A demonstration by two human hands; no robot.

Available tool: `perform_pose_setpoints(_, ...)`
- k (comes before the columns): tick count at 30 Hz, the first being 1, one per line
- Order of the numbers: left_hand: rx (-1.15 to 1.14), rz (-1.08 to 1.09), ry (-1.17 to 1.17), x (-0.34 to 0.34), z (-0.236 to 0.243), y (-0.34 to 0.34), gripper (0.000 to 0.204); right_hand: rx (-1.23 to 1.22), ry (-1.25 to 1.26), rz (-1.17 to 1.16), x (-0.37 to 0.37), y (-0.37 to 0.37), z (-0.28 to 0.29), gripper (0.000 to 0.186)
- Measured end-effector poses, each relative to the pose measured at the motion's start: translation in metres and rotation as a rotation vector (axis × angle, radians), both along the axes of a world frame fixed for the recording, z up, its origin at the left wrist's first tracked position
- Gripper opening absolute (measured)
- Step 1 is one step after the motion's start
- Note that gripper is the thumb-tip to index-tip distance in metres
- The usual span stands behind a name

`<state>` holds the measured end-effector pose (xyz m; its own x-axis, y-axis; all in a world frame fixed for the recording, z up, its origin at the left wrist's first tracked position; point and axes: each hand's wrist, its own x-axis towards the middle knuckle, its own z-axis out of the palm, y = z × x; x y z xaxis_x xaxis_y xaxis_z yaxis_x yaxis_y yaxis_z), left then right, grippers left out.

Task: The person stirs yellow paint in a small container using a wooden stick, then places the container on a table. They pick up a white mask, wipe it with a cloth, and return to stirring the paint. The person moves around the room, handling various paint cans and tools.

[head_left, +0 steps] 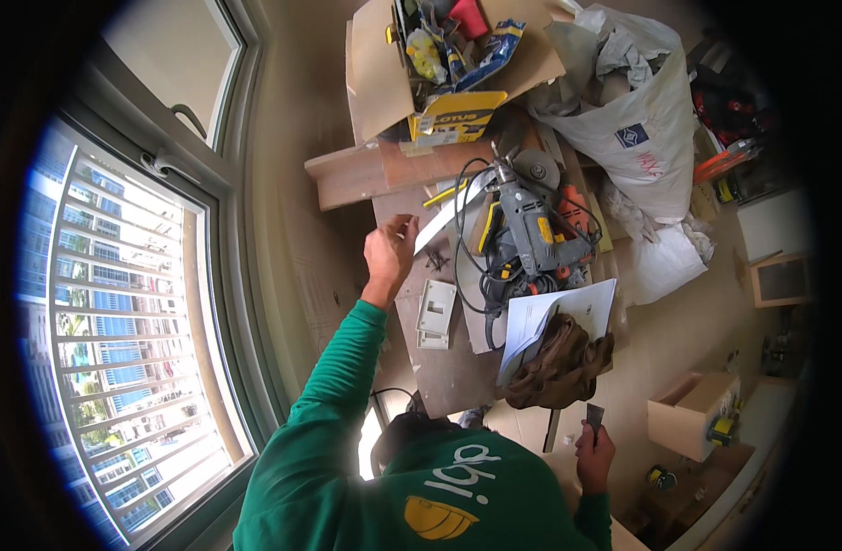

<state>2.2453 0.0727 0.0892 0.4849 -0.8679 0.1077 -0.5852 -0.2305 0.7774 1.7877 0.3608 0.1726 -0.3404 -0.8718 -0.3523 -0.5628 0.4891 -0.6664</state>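
Observation:
My left hand [389, 255] reaches over the work surface [404, 367] with its fingers curled and pinched at the end of a white strip [444, 220]; what exactly they hold is unclear. Small dark screws [436, 260] lie beside it, above two cream rectangular plates [435, 312]. A grey drill with a looped cord [536, 230] lies among other tools, over papers [577, 298] and a brown cloth [559, 372]. Low at the right, my right hand [593, 459] grips a small flat dark piece [593, 418].
An open carton of tools [379, 73] stands at the back. White sacks [641, 156] sit at the right, with a box [678, 418] on the floor below. A barred window [127, 340] fills the left side beside the wall [292, 248].

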Motion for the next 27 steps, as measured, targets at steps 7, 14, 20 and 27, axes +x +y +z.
perform_pose_setpoints(7,-0.328,0.039,0.153,0.027,0.093,-0.024,0.020,-0.073,-0.024,0.001,0.003,-0.012,-0.007,0.028)
perform_pose_setpoints(14,-0.405,-0.048,0.322,-0.004,0.105,0.008,0.016,-0.070,-0.049,-0.020,0.005,-0.008,-0.004,0.024)
perform_pose_setpoints(20,-0.394,-0.075,0.267,-0.020,0.114,0.029,0.019,-0.085,-0.044,-0.047,-0.010,0.022,-0.011,0.021)
perform_pose_setpoints(27,-0.489,-0.026,-0.152,0.025,0.168,-0.067,0.033,-0.125,0.011,-0.163,-0.037,0.074,-0.025,0.021)
